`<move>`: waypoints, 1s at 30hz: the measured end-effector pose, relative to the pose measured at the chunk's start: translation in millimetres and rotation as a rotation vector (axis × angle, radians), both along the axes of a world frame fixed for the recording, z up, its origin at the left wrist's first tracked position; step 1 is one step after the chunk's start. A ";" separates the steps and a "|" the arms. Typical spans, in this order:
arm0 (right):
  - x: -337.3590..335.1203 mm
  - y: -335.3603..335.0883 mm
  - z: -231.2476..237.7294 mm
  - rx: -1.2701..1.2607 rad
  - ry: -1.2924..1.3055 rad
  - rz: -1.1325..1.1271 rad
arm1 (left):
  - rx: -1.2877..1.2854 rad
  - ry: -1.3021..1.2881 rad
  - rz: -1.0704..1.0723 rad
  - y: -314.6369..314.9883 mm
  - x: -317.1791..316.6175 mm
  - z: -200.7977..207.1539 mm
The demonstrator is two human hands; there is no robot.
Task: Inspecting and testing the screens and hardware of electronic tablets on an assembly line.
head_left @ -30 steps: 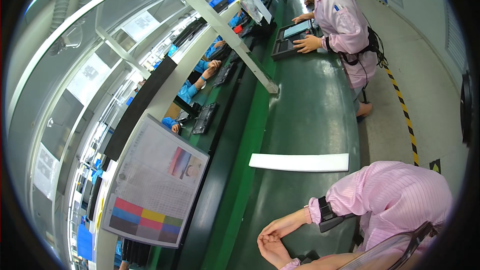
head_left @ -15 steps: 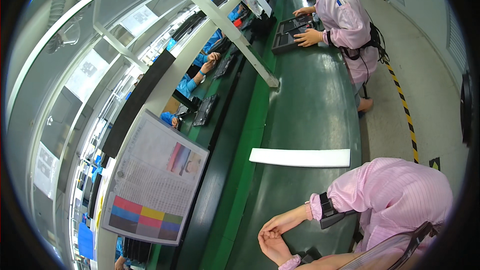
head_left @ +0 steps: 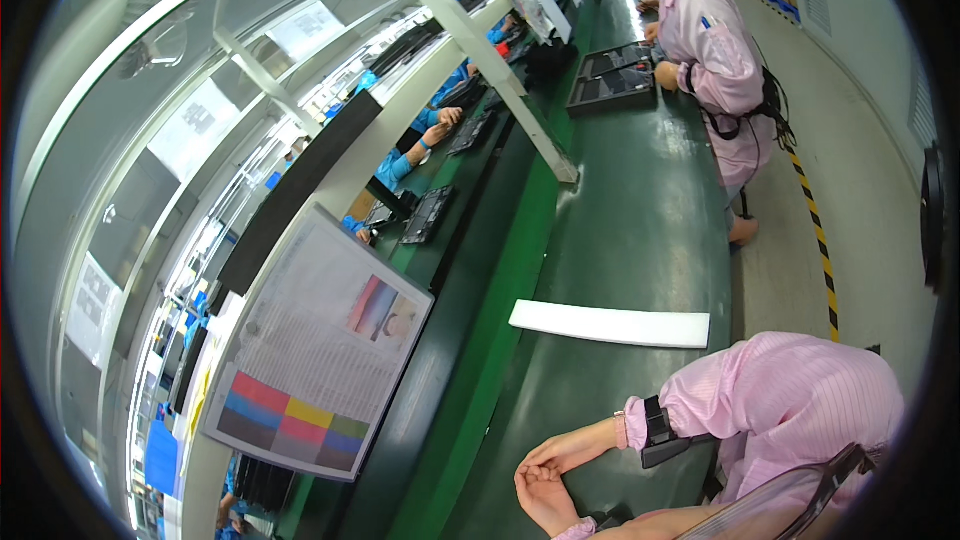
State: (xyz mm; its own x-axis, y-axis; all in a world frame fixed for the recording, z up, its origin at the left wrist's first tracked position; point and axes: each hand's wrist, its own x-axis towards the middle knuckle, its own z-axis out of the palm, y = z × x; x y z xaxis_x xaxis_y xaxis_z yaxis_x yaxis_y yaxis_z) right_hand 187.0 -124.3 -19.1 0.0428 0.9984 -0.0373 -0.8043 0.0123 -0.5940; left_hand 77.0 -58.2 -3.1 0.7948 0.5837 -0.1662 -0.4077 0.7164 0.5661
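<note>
My two hands meet over the green work surface [head_left: 620, 390] near the lower edge. My right hand [head_left: 568, 448] reaches in from the right, its fingertips lying against the fingers of the other hand. Below it, my left hand [head_left: 545, 503] is turned palm up with its fingers curled in. Both are closed together, and no object shows between them. A black strap with a small dark block [head_left: 668, 435] sits around my right pink sleeve. Beyond my hands, apart from them, a white foam strip [head_left: 612, 324] lies across the surface.
Farther up, a co-worker in pink [head_left: 715, 60] stands by a dark compartmented tray [head_left: 612, 98]. A white frame post [head_left: 545, 145] meets the surface. At left hangs a printed sheet [head_left: 320, 360]. People in blue sleeves handle dark parts across the line. Striped floor tape [head_left: 822, 250] runs at right.
The whole view has shifted slightly, moving the background to the right. My hands stay together, the left fingers curled in more. The co-worker's hands have moved from the tray's near edge toward its right side.
</note>
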 end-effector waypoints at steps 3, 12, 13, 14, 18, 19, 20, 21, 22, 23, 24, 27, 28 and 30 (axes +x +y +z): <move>1.1 -3.4 -11.7 0.034 0.041 0.010 | -0.026 0.025 -0.044 -0.6 -1.8 -1.4; 6.3 -8.9 -17.8 0.036 0.028 0.050 | -0.025 -0.046 -0.085 3.4 -2.4 -16.6; 5.6 -10.1 -17.9 0.015 0.037 0.033 | -0.020 -0.048 -0.103 2.5 -4.5 -15.5; 6.7 -8.9 -16.8 0.009 0.032 0.045 | -0.025 -0.051 -0.108 2.8 -5.1 -12.8; 12.3 -6.9 -15.2 -0.035 0.021 0.011 | -0.009 -0.104 -0.153 6.4 1.3 -13.9; 13.2 -8.0 -19.4 0.020 0.032 0.032 | 0.001 -0.097 -0.142 8.6 -0.2 -16.6; 10.2 -8.4 -19.0 0.014 0.029 0.023 | 0.010 -0.090 -0.133 10.0 -2.2 -18.3; 8.4 -5.6 -13.8 -0.017 0.032 0.021 | 0.005 -0.071 -0.115 9.5 -3.4 -16.6; 6.5 -4.1 -12.0 -0.045 0.039 0.018 | -0.016 -0.028 -0.073 7.2 -4.4 -11.3; 7.8 -4.0 -15.0 0.003 0.028 0.049 | 0.002 -0.031 -0.079 6.9 -4.4 -11.5; 7.5 -5.0 -17.0 -0.007 0.017 0.046 | 0.019 -0.034 -0.084 6.6 -5.4 -13.6; 6.4 -6.1 -18.0 -0.009 0.020 0.042 | 0.008 -0.034 -0.104 4.9 -7.3 -12.5; 6.3 -7.9 -15.3 -0.023 0.007 0.046 | -0.005 -0.048 -0.100 4.1 -7.4 -12.0; 4.8 -11.4 -7.7 -0.082 -0.014 0.011 | 0.016 -0.034 -0.109 1.9 -7.5 -12.0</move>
